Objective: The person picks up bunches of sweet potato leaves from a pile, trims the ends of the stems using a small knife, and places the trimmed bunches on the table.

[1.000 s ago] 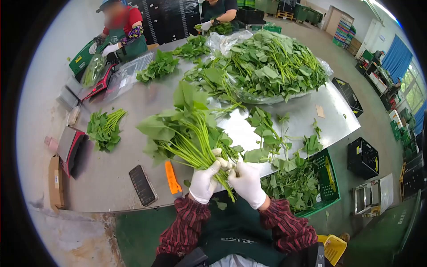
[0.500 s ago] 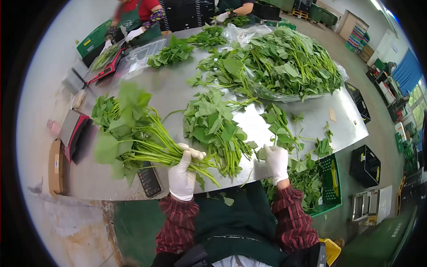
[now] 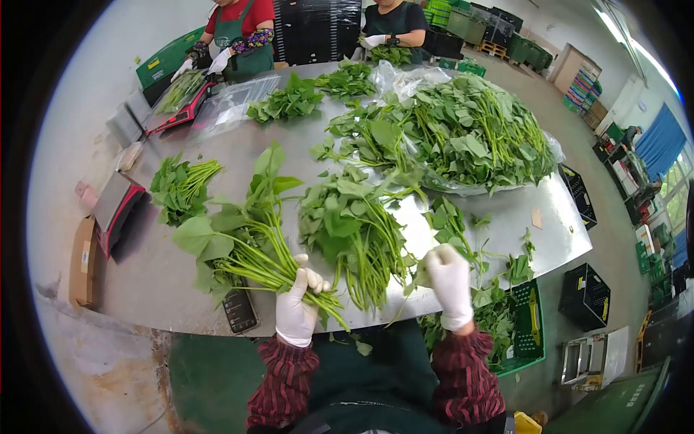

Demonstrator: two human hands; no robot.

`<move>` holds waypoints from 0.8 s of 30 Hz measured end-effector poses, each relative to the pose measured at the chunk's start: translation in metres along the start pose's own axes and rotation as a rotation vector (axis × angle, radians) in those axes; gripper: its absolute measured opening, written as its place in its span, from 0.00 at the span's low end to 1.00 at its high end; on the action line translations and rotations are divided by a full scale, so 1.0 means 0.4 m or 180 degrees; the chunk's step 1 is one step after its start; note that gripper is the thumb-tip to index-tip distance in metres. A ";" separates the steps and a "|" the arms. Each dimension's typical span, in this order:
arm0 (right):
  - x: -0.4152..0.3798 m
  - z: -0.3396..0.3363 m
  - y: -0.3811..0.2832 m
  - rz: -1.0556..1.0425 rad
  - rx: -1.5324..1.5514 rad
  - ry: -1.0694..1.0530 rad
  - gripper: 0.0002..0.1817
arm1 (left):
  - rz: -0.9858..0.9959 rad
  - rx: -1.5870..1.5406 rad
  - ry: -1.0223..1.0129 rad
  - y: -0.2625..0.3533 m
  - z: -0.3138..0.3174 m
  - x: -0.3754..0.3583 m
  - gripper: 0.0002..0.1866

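Observation:
My gloved left hand (image 3: 296,307) is wrapped round the stems of a leafy green bunch (image 3: 253,246), whose leaves point up and left above the metal table. To its right, my gloved right hand (image 3: 450,282) is closed near the table's front edge; a bit of green shows at its fingers, too small to make out. Between the hands lies a loose pile of stems (image 3: 354,231). A smaller bunch (image 3: 181,188) rests at the left. At the back right, a large heap of greens (image 3: 477,130) sits on clear plastic.
A phone (image 3: 240,311) lies by the front edge, and a red scale (image 3: 121,210) stands at the left. A green crate (image 3: 531,325) with leaves is below the right edge. Two people (image 3: 249,43) (image 3: 394,25) work across the metal table (image 3: 144,289).
The bunch in my left hand has swung slightly right, uncovering more of the small bunch behind it. My right hand has turned, its fingers raised. The whole view has shifted a little.

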State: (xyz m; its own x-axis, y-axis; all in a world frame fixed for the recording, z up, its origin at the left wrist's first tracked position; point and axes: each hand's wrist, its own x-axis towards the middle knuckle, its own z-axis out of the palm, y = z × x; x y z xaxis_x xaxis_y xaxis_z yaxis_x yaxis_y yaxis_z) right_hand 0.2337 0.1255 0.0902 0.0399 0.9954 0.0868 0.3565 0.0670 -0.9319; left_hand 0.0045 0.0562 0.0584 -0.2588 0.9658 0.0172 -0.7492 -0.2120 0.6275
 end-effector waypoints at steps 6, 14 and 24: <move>0.024 -0.109 0.156 0.0853 0.0974 0.0386 0.10 | -0.0223 -0.0002 -0.0114 -0.052 0.011 -0.015 0.07; -0.029 -0.170 0.065 0.0199 0.1833 0.0576 0.12 | -0.0407 0.0154 0.0111 -0.086 0.059 -0.026 0.05; -0.145 -0.023 0.045 0.0589 0.2119 -0.0353 0.09 | -0.0792 0.0638 -0.0140 -0.164 0.156 -0.010 0.08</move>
State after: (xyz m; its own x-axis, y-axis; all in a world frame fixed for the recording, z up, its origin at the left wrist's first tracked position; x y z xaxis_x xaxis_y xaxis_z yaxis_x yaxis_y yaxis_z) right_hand 0.2465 0.0682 0.0716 -0.0634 0.9932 -0.0976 -0.2961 -0.1122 -0.9485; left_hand 0.0928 0.0755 0.0658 -0.0528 0.9907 -0.1251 -0.6501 0.0610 0.7574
